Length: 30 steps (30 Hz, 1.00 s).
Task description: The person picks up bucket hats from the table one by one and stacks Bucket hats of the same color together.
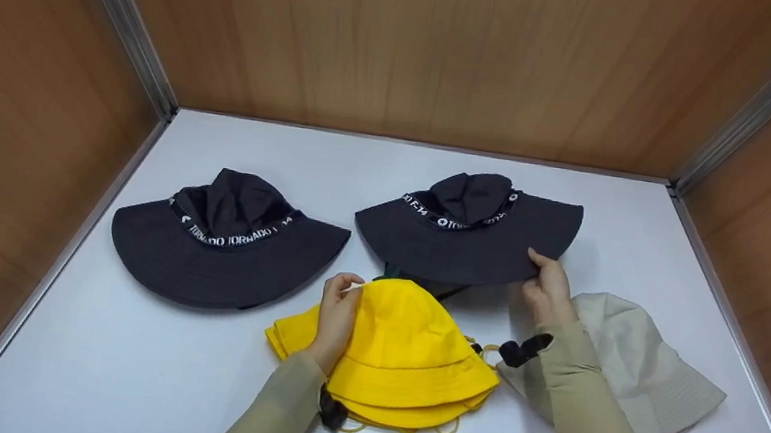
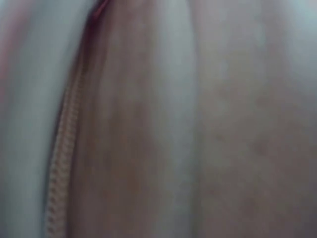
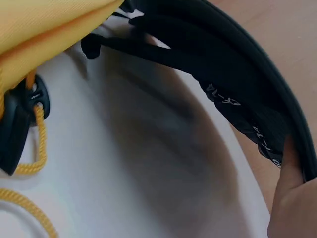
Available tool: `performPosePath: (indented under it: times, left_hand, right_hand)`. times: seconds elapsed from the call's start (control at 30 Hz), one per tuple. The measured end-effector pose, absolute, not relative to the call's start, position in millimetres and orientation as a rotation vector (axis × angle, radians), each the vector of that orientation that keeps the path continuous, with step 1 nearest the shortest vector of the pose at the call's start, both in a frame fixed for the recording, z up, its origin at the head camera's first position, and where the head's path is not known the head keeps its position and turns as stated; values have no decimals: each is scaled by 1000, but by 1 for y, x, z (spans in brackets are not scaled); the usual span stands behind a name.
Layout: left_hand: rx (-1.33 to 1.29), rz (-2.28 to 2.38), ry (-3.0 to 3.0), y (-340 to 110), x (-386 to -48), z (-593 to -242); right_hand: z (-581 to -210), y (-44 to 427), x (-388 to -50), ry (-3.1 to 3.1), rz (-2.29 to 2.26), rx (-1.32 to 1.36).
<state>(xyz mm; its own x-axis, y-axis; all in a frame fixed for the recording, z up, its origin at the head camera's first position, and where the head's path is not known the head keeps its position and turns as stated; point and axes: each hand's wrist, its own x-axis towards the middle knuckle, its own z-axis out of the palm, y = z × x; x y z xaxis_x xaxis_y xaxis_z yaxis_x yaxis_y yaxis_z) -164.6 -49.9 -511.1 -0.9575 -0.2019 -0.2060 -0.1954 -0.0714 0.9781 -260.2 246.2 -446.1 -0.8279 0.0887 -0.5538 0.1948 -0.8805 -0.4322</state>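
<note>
My right hand [image 1: 548, 293] pinches the brim of a dark sun hat [image 1: 454, 250], thumb above. The right wrist view shows this hat's underside [image 3: 237, 59] arching over the table, with a thumb or finger [image 3: 291, 173] at its edge. Yellow bucket hats [image 1: 406, 350], one nested over another, lie in front of it. My left hand [image 1: 338, 316] rests along the left side of the yellow crown, fingers loosely bent; part of them is hidden. In the left wrist view everything is a close blur, save a braided cord [image 2: 62, 168].
Another dark hat [image 1: 227, 264] with a lettered band lies at left. A beige bucket hat [image 1: 630, 361] sits at right, partly behind my right forearm. Yellow cords [image 3: 39, 144] with a black cord lock [image 3: 39, 96] trail from the yellow hats. Wooden walls [image 1: 404, 51] enclose the white table [image 1: 86, 357].
</note>
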Motion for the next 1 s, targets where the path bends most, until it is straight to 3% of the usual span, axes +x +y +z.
performPosePath:
  times: [0.3,0.53,0.73,1.0]
  left_hand:
    - [517,-2327,-2076,-52,-164,-498]
    - [412,-2432,-1970,-58,-165,-463]
    - [350,-2560,-1972,-64,-178,-438]
    - [329,-2884,-1760,-68,-199,-434]
  right_hand:
    - [-431,258,-260,436,-3009,853]
    - [-420,267,-257,262,-3024,836]
    - [-403,262,-252,263,-3009,796]
    - [-388,242,-240,359,-3010,572]
